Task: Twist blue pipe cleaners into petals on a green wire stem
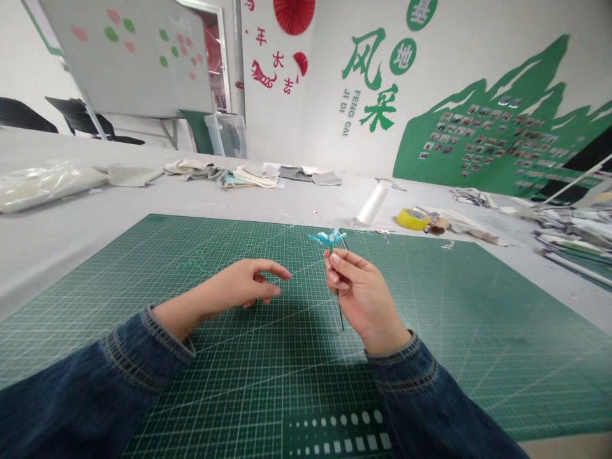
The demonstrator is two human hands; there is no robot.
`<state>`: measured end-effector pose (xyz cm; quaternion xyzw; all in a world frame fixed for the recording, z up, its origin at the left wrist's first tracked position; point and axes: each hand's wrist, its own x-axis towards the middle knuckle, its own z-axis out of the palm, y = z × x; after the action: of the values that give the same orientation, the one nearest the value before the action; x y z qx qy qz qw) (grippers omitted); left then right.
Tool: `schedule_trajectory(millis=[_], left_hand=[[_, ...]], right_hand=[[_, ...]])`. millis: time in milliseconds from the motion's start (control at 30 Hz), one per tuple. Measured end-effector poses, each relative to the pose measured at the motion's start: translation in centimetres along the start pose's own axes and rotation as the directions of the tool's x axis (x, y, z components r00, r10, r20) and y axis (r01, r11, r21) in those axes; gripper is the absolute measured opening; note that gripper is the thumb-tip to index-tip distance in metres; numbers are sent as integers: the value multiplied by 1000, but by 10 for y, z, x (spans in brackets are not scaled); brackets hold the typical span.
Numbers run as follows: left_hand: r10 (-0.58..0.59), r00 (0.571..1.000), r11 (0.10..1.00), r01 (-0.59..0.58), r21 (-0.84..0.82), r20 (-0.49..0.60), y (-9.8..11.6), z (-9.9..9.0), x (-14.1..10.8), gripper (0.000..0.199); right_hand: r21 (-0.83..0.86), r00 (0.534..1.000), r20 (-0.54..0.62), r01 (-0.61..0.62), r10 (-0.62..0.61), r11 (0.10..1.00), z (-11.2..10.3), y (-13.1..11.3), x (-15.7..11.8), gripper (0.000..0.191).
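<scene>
Between the thumb and fingers of my right hand (361,290) is the stem of a small artificial flower (331,237) with light blue petals and a pale centre. The bloom points up above my fingertips, and a thin dark stem end sticks out below the hand. My left hand (246,280) hovers to the left of it, fingers apart and holding nothing. Both hands are over a green cutting mat (229,395) with a white grid. A loose tangle of green thread or wire (195,260) lies on the mat beyond my left hand.
Behind the mat stand a white cone (373,203) and a yellow tape roll (413,218) beside a brown cardboard tube (438,225). Folded fabric pieces (255,175) line the table's far side. A plastic-wrapped bundle (48,185) sits at far left, with more fabric (574,220) at right.
</scene>
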<state>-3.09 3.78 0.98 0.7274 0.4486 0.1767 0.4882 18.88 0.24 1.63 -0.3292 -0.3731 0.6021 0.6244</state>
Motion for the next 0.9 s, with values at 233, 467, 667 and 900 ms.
schedule_trajectory(millis=[233,467,667,900], left_hand=[[216,972,926,-176,335,-88,-19,5,11,12],[19,989,992,-1,-126,144,-8,-23,-4,21],[-27,972,936,107,-335,233,-7,-38,-13,19],[-116,992,929,125,-349,46,-6,-50,-15,27]], right_hand=[[16,1000,-27,9,-8,1000,0,-2,1,4],[68,988,-142,63,-53,996,-5,-8,3,9],[82,968,-238,97,-75,992,-12,-10,7,13],[52,977,-202,74,-62,996,-10,-7,6,12]])
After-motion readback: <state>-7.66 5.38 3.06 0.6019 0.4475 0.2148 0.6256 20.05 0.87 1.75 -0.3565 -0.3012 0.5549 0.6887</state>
